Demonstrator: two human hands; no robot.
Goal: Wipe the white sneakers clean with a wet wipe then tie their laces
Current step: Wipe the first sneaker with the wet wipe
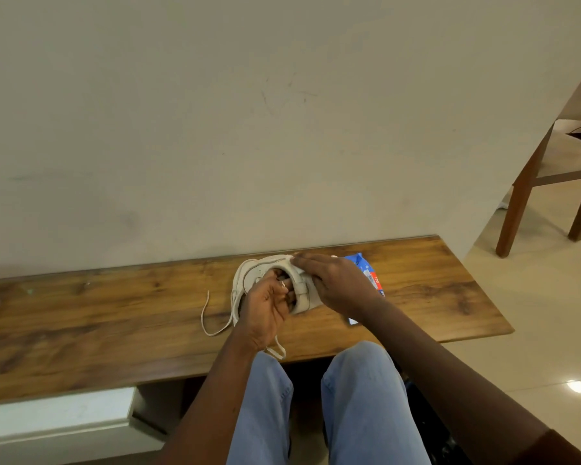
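Loose lace [215, 325]: trailing nearest me on the bench [81, 313]. My left hand [265, 310]: fingers closed inside the white sneaker [275, 280], steadying it. My right hand [336, 283]: pressed flat on its side, wipe unseen. Wipe packet [366, 273]: just behind. Step, I judge: wiping; next, turn the shoe

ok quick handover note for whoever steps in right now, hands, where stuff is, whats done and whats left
Left hand: gripping the white sneaker at its opening, holding it on the wooden bench.
Right hand: pressed over the sneaker's heel side; any wipe under it is hidden.
Wet wipe pack: on the bench just behind the right hand.
Laces: loose, trailing left and over the front edge.
Only one sneaker is in view.
Done: cannot tell how much is wiped.
Left: finish wiping, tie the laces.
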